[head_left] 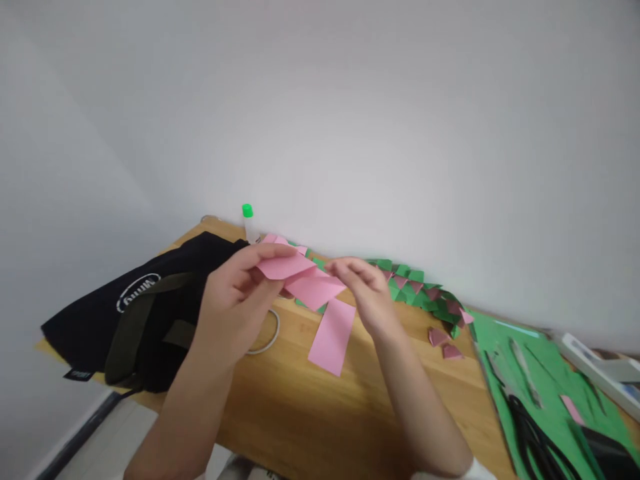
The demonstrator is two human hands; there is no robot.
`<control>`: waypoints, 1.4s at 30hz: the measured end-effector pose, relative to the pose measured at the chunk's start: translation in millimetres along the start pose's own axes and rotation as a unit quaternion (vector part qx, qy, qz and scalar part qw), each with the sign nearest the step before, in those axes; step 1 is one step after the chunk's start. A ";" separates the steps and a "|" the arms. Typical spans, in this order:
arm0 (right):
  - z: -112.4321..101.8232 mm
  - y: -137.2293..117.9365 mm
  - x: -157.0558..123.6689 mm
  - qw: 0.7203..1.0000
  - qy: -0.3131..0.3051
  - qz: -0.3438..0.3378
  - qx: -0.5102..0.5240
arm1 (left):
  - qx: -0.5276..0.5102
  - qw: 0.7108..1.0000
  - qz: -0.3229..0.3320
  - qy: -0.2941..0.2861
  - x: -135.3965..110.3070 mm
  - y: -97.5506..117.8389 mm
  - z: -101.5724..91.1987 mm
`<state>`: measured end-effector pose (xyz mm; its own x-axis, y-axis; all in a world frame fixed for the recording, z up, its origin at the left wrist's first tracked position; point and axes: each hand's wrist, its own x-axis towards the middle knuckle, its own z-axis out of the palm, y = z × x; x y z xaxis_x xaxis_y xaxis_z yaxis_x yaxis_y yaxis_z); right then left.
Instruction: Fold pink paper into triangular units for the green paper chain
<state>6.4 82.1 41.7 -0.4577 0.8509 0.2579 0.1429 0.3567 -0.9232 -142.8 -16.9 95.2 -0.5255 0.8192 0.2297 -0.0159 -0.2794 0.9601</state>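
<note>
Left hand (233,293): thumb and fingers pinched on pink paper (287,267), raised above the wooden surface (300,413).
Right hand (369,290): at the paper's right end (whether it grips, I cannot tell).
Strip (333,337): pink, on the surface, between the forearms.
Bag (90,327): black, left.
Scissors (530,427): far right, on a green sheet (510,333).

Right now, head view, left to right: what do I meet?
Black fabric bag with a white oval logo → left hand → pink paper pieces held between the hands → right hand → two small pink folded-paper pieces → black-handled scissors.
</note>
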 end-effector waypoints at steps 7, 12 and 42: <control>-42.8 -56.1 -70.5 0.991 0.091 -0.069 0.074 | -0.086 0.984 0.000 -0.154 -12.1 6.7 47.7; -52.8 -57.8 -86.3 0.974 0.204 -0.068 0.069 | -0.114 0.974 0.011 -0.196 -29.8 9.2 79.9; -64.4 -50.4 -92.3 0.945 0.322 -0.042 0.047 | -0.021 0.954 0.115 -0.274 -29.1 -8.5 103.2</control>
<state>98.0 10.5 82.8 0.1688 0.8901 0.4233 0.0377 0.4233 -0.9052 -39.6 13.3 96.9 0.0054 0.8694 0.4940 0.0061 -0.4941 0.8694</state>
